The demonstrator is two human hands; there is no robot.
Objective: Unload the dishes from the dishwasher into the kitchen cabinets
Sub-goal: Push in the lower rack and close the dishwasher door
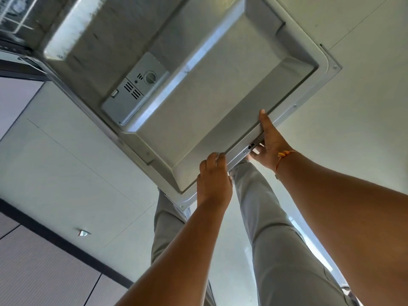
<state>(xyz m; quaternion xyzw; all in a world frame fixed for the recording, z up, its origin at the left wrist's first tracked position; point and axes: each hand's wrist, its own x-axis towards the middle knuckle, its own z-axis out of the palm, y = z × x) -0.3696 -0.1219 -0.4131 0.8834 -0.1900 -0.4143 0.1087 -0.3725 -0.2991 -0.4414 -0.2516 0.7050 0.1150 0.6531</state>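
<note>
Dishwasher door (198,111) open, mid-frame; rack (21,24) upper left. Left grip (214,177) curled over the door's near edge; right grip (272,144) pinching it, thumb on top. Move both sides evenly, slowly.

Soft daylight, glare streak on the dishwasher door (181,89), wide-angle edge distortion.

— Where do we find the dishwasher door (198,96)?
— It fills the upper middle of the frame, the dispenser (134,89) set in its left part, the rack (15,16) behind it in the upper left corner.
— And our hands?
— Both hold its near edge: our left hand (214,180) at lower centre, our right hand (271,149) just right of it. Our legs (265,217) run beneath the door, over the floor (66,162).
</note>
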